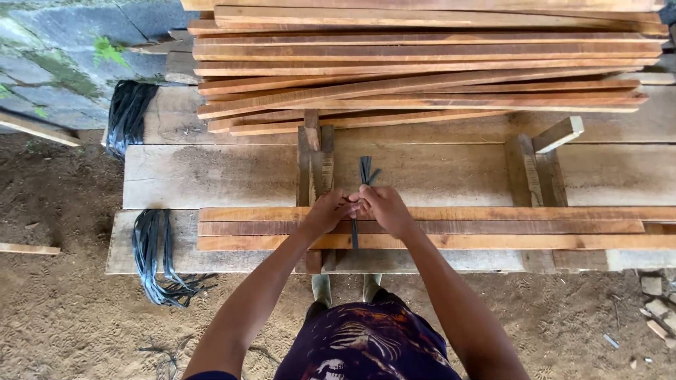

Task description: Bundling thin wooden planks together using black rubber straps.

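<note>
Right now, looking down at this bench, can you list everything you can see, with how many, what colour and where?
Wooden slats in hand: three, reddish-brown, lying side by side along the bench's near edge.
Dark strap: one, blue-black, wrapped round those slats, ends sticking up behind the hands.
Slat pile: many, reddish-brown, stacked loosely at the far side.
Workbench: one, grey weathered planks.
Upright wooden pegs: two groups, brown, left and right on the bench.
Strap bundles: two, black, draped off the bench's left end.
Ground: sandy brown soil, wood scraps at right.
Stone wall: grey, mossy, top left.
Left hand: fingers pinching the strap.
Right hand: fingers pinching the strap.
</note>
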